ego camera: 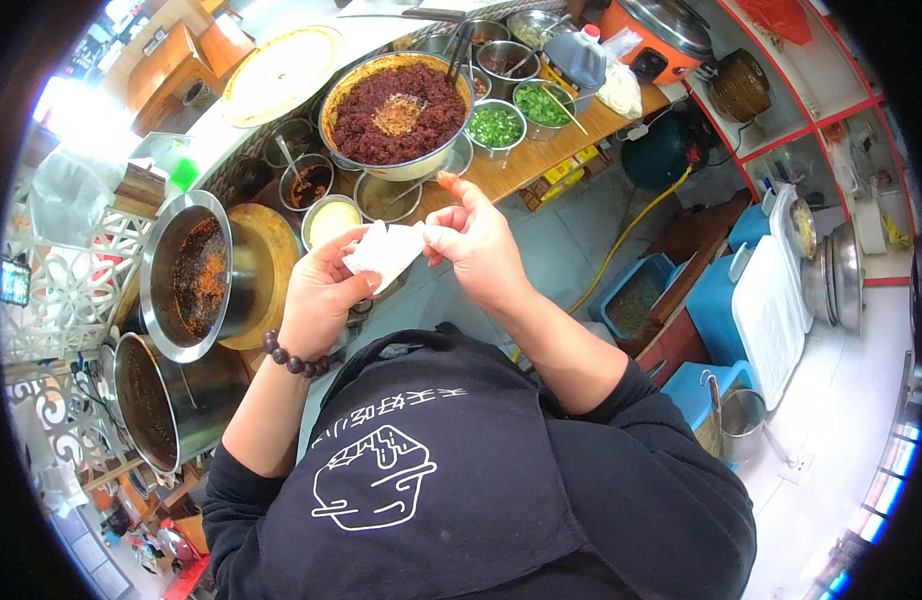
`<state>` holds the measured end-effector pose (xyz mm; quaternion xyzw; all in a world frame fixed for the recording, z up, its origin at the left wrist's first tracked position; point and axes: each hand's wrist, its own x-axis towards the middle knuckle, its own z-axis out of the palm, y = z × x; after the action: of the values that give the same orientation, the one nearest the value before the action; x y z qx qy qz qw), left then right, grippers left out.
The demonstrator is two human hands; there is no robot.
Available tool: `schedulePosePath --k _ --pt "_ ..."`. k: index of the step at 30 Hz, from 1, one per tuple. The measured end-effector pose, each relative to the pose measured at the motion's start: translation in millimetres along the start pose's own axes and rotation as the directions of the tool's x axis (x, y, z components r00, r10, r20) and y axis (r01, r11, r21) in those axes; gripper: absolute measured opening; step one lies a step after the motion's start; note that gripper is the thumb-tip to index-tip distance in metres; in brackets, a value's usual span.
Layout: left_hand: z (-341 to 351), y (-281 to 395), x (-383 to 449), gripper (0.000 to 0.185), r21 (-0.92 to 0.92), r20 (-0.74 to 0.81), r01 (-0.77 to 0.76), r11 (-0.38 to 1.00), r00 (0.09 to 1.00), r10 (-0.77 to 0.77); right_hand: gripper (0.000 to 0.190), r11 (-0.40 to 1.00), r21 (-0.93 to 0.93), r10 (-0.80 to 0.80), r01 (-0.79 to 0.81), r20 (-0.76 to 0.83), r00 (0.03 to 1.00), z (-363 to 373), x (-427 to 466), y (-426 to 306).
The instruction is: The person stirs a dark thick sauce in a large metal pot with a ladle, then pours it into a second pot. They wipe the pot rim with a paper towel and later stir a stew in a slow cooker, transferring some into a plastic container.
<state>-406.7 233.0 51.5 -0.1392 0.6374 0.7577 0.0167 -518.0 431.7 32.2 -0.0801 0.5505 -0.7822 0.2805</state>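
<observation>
A crumpled white paper tissue [386, 253] is held before my chest. My left hand [327, 281] grips it between thumb and fingers, and a beaded bracelet is on that wrist. My right hand [472, 244] pinches the tissue's right edge with thumb and fingers; one finger points up, its tip reddish. Beyond the hands stands a large bowl of dark red food [397, 112] with a brown topping in the middle. A small bowl of pale yellow stuff [332, 220] sits just beyond my left hand.
Bowls of chopped green onion [495, 127] and green herbs [543, 105] stand on the wooden counter [521, 171]. At left are a wide-rimmed pot of dark liquid [198, 277] and another steel pot [146, 405]. An orange cooker [656, 45] stands at the far right; blue bins [720, 307] are at right.
</observation>
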Motion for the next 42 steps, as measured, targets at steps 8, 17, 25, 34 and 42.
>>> schedulePosePath --k 8,17,25,34,42 --pt "16 17 -16 0.052 0.684 0.085 -0.316 0.658 0.93 0.358 0.073 0.999 0.019 0.026 -0.028 0.064 0.998 8 10 5" --pt "-2 0 -40 0.046 0.798 0.032 -0.289 0.528 0.897 0.442 0.08 0.995 -0.021 0.102 -0.1 0.298 0.949 34 18 25" --pt "-16 11 -92 0.026 0.754 -0.129 -0.254 0.605 0.846 0.517 0.076 0.991 -0.127 0.093 -0.047 0.384 0.919 93 9 35" --pt "-71 -13 -208 0.016 0.534 -0.56 -0.202 0.821 0.643 0.523 0.074 0.988 -0.141 0.142 -0.068 0.62 0.772 201 -20 49" --pt "-101 -30 -298 0.021 -0.05 -0.791 -0.325 0.945 0.59 0.161 0.076 0.947 -0.318 0.293 -0.036 0.816 0.498 311 -69 78"
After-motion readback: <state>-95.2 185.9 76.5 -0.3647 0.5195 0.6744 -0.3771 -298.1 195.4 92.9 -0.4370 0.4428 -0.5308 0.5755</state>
